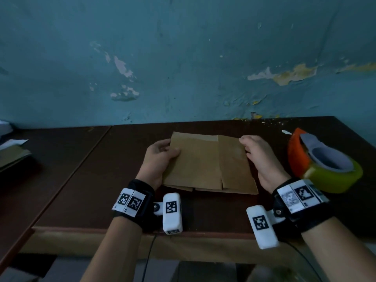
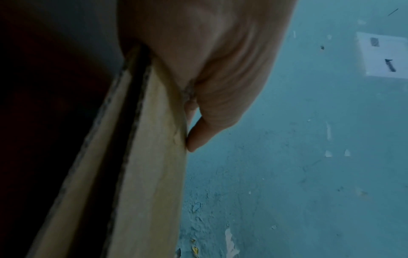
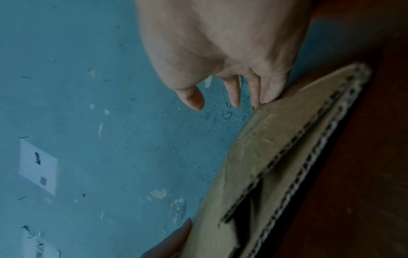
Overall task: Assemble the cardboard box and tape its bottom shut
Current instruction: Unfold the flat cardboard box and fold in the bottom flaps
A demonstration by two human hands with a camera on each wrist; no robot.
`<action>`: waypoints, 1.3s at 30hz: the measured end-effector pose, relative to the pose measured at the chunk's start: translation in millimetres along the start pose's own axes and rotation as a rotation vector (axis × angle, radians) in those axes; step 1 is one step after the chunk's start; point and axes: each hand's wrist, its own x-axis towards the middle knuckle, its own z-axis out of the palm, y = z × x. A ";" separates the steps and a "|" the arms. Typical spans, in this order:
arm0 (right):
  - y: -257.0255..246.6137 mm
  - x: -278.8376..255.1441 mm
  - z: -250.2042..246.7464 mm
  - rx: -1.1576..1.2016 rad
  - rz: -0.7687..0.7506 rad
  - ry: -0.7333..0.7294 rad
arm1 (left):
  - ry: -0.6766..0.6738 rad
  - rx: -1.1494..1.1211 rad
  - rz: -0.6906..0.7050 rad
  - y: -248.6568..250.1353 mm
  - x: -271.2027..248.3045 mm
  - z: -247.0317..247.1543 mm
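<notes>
The cardboard box point(image 1: 207, 163) is matt brown corrugated board, its fluted cut edges showing in the right wrist view. It lies on a dark reddish-brown table point(image 1: 81, 180) with a smooth, dull finish and a paler wood front edge. Near the tabletop's right edge, the tape dispenser point(image 1: 323, 161) is glossy orange plastic holding a shiny yellowish roll. The blue wall point(image 1: 183, 58) is rough, peeling paint.

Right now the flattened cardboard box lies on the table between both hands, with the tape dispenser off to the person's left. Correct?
Not quite. The tape dispenser sits to the person's right, beside the right hand, as the head view shows. The flattened cardboard box does lie on the table between both hands.
</notes>
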 end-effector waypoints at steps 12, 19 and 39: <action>-9.6 2.6 -3.1 0.199 -0.314 -0.008 | 0.009 -0.198 0.442 19.2 -14.6 6.7; -13.5 0.4 7.3 0.329 -0.434 -0.026 | -0.083 -0.299 0.428 20.6 -23.2 6.5; -21.1 -20.2 21.4 0.673 -0.466 -0.153 | -0.036 -0.149 0.693 24.6 -37.3 31.2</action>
